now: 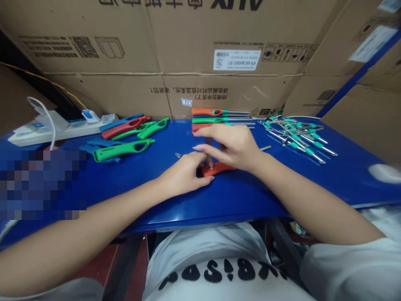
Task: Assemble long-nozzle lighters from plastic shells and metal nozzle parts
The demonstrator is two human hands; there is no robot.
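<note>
An orange gas lighter point(221, 168) lies on the blue table, its metal tube sticking out past my right wrist. My left hand point(184, 175) is closed around the lighter's left end, thumb on the near side. Above that end, my right hand point(233, 144) is closed on what looks like a screwdriver point(207, 161), its thin shaft standing upright against the orange case. My fingers hide most of the tool's handle. Just left of my fingertips lie several tiny screws point(178, 155).
Assembled lighters point(206, 112) are lined up at the back. Loose metal tubes with teal collars point(300, 136) are piled to the right. Coloured case halves point(122, 149) lie left, near a white power strip point(59, 128). Cardboard point(125, 92) walls the back. A white object point(385, 172) sits far right.
</note>
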